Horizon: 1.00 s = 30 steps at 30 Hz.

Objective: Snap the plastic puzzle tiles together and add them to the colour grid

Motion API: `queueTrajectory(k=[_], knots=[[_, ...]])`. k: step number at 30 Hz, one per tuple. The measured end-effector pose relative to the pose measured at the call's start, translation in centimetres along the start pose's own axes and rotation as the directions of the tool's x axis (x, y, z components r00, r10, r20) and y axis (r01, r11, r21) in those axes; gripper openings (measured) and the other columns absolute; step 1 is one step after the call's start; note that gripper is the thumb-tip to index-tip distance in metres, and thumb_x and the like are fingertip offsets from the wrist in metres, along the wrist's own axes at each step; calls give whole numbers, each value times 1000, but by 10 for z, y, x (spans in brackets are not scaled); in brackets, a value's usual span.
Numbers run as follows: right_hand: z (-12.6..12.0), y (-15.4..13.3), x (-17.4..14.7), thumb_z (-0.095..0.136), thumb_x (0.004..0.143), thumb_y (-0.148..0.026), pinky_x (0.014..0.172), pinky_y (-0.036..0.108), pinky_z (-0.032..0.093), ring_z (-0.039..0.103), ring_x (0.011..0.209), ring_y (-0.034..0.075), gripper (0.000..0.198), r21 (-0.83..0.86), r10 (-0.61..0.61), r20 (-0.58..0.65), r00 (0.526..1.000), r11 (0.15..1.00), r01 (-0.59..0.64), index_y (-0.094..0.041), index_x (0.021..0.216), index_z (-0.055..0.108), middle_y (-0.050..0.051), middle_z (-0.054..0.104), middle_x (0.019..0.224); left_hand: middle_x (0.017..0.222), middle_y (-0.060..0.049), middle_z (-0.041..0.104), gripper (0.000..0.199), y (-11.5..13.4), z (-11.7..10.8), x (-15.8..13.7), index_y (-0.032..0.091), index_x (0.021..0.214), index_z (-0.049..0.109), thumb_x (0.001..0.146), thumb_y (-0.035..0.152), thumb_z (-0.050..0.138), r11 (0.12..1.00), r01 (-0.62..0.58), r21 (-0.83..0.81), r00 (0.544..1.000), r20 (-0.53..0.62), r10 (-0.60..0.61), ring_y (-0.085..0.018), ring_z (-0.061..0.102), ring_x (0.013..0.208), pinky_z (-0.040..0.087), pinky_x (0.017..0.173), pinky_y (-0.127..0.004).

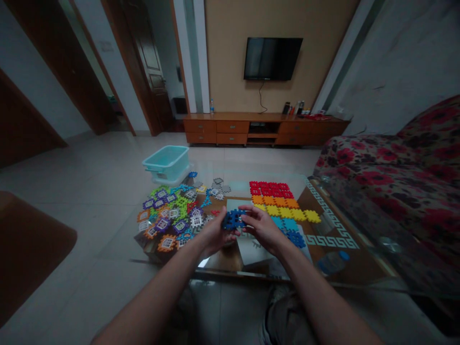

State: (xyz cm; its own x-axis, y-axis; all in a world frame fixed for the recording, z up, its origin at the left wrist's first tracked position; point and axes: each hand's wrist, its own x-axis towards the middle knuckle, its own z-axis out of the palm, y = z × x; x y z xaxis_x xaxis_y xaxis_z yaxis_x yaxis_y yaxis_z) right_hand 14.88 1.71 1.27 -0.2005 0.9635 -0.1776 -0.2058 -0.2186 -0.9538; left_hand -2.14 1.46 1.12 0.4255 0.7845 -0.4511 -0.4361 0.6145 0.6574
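Note:
Just above the glass table, my left hand (214, 234) and my right hand (261, 224) both grip dark blue interlocking tiles (234, 219), with fingers closed on their edges. Whether these are two pieces or one joined strip I cannot tell. Right of my hands lie rows of joined tiles: red tiles (271, 189), orange tiles (275, 201), yellow tiles (287, 212), light blue tiles (289, 224) and dark blue tiles (296, 238). My right hand and forearm hide part of the lower rows. Left of my hands spreads a loose heap of mixed tiles (180, 225), many with window shapes.
A pale turquoise bin (167, 163) stands at the table's far left. A bottle with a blue cap (334, 262) lies at the near right. Beyond are a flowered sofa (395, 158), a low wooden cabinet (232, 128) and a wall television (273, 58).

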Motion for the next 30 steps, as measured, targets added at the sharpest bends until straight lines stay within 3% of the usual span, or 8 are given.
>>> queueTrajectory(k=[5, 9, 12, 15, 23, 27, 30], knots=[[-4, 4, 7, 80, 65, -32, 59, 27, 46, 60, 71, 16, 38, -154, -53, -166, 985, 988, 28, -20, 98, 65, 2, 64, 83, 88, -8, 70, 36, 1, -4, 2, 15, 107, 62, 95, 47, 52, 993, -73, 97, 993, -87, 82, -17, 67, 71, 47, 53, -23], [-6, 4, 9, 80, 63, -34, 63, 29, 46, 59, 68, 15, 37, -225, -112, -174, 978, 972, 71, -18, 93, 67, 2, 66, 79, 98, -11, 71, 33, 3, -3, 2, 15, 106, 64, 98, 42, 47, 996, -77, 42, 995, -53, 79, -18, 68, 79, 51, 60, -25], [-6, 2, 8, 80, 62, -36, 65, 30, 47, 59, 68, 15, 38, -261, -131, -181, 975, 962, 81, -18, 94, 70, 2, 66, 78, 101, -12, 71, 20, 4, -1, -2, 12, 100, 68, 93, 27, 57, 993, -110, 40, 993, -26, 111, -18, 68, 85, 54, 74, -28], [-7, 0, 6, 79, 64, -38, 63, 30, 46, 59, 68, 16, 39, -290, -143, -171, 975, 953, 89, -18, 97, 72, 2, 67, 79, 102, -13, 72, 14, 6, 2, -9, 11, 95, 71, 83, 19, 70, 985, -150, 80, 987, 65, 145, -18, 67, 91, 52, 84, -29], [-7, -6, 1, 77, 70, -41, 62, 27, 44, 58, 72, 15, 42, -272, -128, -98, 987, 957, 98, -20, 106, 72, 3, 67, 85, 114, -13, 68, 31, 8, 5, -16, 12, 106, 71, 79, 28, 77, 960, -238, 150, 956, 211, 204, -17, 65, 98, 48, 92, -27], [-6, -7, 0, 76, 72, -43, 62, 27, 45, 57, 72, 15, 42, -283, -153, -47, 987, 950, 133, -20, 106, 72, 2, 67, 83, 108, -13, 68, 37, 6, -1, -11, 12, 105, 69, 75, 28, 81, 948, -280, 151, 950, 184, 252, -18, 65, 95, 51, 85, -26], [-6, -6, 1, 73, 76, -41, 65, 29, 46, 57, 71, 15, 36, -349, -179, -19, 984, 923, 161, -20, 104, 73, 3, 67, 83, 98, -11, 70, 37, 5, -4, -8, 13, 100, 68, 70, 28, 85, 963, -234, 137, 969, 111, 220, -17, 68, 87, 53, 78, -25]])
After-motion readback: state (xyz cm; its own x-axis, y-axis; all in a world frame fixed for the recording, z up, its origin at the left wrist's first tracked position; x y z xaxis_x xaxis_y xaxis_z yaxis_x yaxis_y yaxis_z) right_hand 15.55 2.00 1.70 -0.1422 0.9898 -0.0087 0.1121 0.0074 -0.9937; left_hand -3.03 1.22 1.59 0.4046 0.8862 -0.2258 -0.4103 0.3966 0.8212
